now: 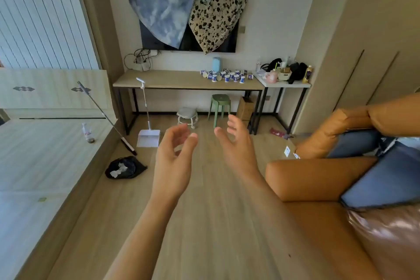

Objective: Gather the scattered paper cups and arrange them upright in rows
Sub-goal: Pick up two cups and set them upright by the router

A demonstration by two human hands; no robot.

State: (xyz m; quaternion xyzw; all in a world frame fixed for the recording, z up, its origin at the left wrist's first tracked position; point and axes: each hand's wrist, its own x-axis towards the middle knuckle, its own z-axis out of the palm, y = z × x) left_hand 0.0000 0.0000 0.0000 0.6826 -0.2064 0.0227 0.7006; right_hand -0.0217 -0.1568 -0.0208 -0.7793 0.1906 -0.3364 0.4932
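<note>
Several white-and-blue paper cups [227,75] lie scattered in a loose cluster on the right part of a long wooden table [163,79] against the far wall; some stand, some lie on their sides. My left hand [175,154] and my right hand [236,143] are raised in front of me over the floor, palms facing each other, fingers relaxed and holding nothing. Both hands are far short of the table.
A light blue container [216,63] stands behind the cups. A white side table [284,84] with bags and bottles adjoins on the right. Under the table are a green stool [219,104] and a small round stool [187,115]. A dustpan [148,137], a black bag [125,168] and an orange sofa [318,177] flank the floor.
</note>
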